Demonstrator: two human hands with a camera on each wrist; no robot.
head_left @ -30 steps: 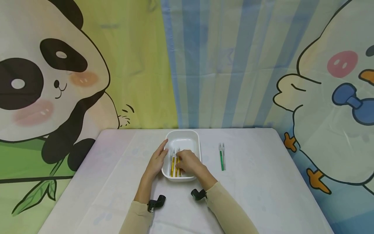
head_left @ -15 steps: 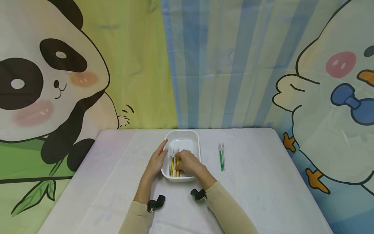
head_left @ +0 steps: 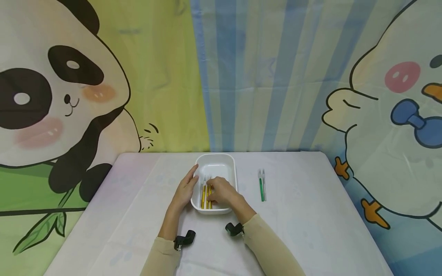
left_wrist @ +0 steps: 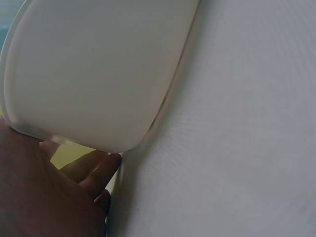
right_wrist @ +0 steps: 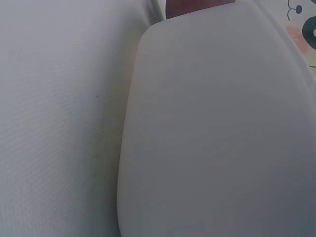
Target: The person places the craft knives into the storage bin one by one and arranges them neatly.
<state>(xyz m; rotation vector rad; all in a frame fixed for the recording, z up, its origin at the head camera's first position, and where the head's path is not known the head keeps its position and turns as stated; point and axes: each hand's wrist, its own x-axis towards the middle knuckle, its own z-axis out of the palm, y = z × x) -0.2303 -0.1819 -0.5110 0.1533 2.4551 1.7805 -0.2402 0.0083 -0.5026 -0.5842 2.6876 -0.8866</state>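
A white tray (head_left: pixel 221 165) stands on the table, with several slim, pen-like tools (head_left: pixel 203 196) in its left half. Most have gold handles and pale, clear-looking tips; their exact kind is too small to tell. My left hand (head_left: pixel 184 193) holds the tray's left side, thumb at the rim and fingers along the outer wall (left_wrist: pixel 89 108). Inside the tray, my right hand (head_left: pixel 223 191) pinches a gold pen-like tool (head_left: pixel 211 203) at the right of the group, fingertips partly hidden. The right wrist view mostly shows the tray's outer wall (right_wrist: pixel 207 123).
To the tray's right, a green pen-like tool (head_left: pixel 261 188) and a silver one (head_left: pixel 264 188) lie side by side. A white cloth covers the table (head_left: pixel 293 230). Behind it hangs a curtain (head_left: pixel 255 76) printed with cartoon animals.
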